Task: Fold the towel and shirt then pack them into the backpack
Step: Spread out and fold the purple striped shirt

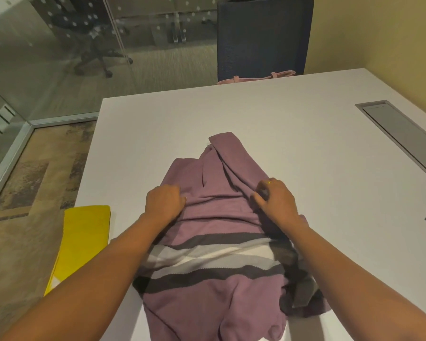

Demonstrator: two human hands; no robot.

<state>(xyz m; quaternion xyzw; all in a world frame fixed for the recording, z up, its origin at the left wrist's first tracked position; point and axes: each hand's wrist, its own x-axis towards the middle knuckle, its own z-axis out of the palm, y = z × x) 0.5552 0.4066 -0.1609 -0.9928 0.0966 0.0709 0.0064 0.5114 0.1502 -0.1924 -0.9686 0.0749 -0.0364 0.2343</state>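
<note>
Purple striped shirt [207,286] lies rumpled at 6 o'clock on the white counter [280,119], hem toward camera, collar toward 12. Left hand [165,201] is curled, gripping fabric at the shirt's 9 o'clock side. Right hand [276,200] pinches a raised fold at its 3 o'clock side, thumb against fingers. Yellow towel [84,237] lies folded flat at 8 o'clock, at the counter's left edge. Grey hatch [403,136] at 2 o'clock. Dark chair [263,38] with pink bag [256,78] at 12, beyond the far edge.
</note>
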